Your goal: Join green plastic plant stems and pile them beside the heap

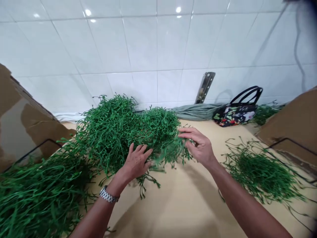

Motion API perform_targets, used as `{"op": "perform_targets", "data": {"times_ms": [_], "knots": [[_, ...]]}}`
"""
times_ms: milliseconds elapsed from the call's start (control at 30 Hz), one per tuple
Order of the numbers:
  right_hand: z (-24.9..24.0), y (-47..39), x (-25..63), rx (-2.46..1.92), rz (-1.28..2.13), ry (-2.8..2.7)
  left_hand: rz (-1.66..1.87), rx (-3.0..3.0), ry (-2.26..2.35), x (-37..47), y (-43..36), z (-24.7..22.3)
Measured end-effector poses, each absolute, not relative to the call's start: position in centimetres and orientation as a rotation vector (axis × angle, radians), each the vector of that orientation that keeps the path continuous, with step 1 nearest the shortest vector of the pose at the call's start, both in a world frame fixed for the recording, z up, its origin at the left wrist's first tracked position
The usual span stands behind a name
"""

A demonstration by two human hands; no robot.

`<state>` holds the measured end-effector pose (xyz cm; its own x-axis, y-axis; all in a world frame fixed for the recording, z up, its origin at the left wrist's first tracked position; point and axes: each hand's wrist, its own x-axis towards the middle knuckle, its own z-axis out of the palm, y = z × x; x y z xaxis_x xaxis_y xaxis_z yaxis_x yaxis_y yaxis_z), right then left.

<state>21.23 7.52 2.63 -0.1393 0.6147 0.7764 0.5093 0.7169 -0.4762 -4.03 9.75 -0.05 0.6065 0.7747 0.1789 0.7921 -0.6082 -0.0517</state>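
Note:
Green stringy plastic stems form a large tangled pile (111, 129) at the middle of the table (173, 205). My left hand (137, 160), with a metal watch on its wrist, lies at the front edge of the pile, fingers spread. On the pile's right side, my right hand (198, 145) has its thumb and fingers closed round some green stems (173, 148), which are blurred. Another heap of stems (44, 195) spreads over the near left, and a smaller bunch (264, 172) lies to the right of my right forearm.
Cardboard (29, 122) stands at the left and more cardboard (294, 125) at the right, each beside a dark metal rod. A floral bag (234, 114), grey-green cloth (198, 111) and a perforated metal bracket (205, 87) are at the back by the tiled wall (138, 43).

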Motion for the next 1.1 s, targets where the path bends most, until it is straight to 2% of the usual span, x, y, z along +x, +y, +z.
{"op": "perform_targets", "data": {"times_ms": [167,267,433,600,800,933,1100], "knots": [[-0.2,2.8,19.5,-0.806,0.133,-2.080,-0.622,-2.615,-1.288,-3.1,6.5,2.6],[-2.8,0.4,18.5,-0.756,0.109,-2.248,-0.800,-2.847,-1.347,-1.0,5.2,2.2],[-4.8,-1.5,17.8,-0.765,0.114,-2.397,-0.559,-3.162,-1.757,3.6,5.9,-1.0],[-4.5,-2.2,19.1,-0.845,0.047,-2.270,-0.634,-3.096,-1.844,4.1,6.8,-2.1],[-3.0,-0.1,20.8,-1.011,-0.009,-1.968,-0.986,-2.751,-1.458,3.4,6.0,-0.2],[-2.3,2.3,20.3,-1.181,-0.066,-2.181,-1.252,-2.719,-1.285,4.1,6.2,-0.1],[-3.7,4.3,19.5,-1.527,0.035,-2.449,-1.688,-2.692,-1.102,4.2,6.5,0.5]]}}
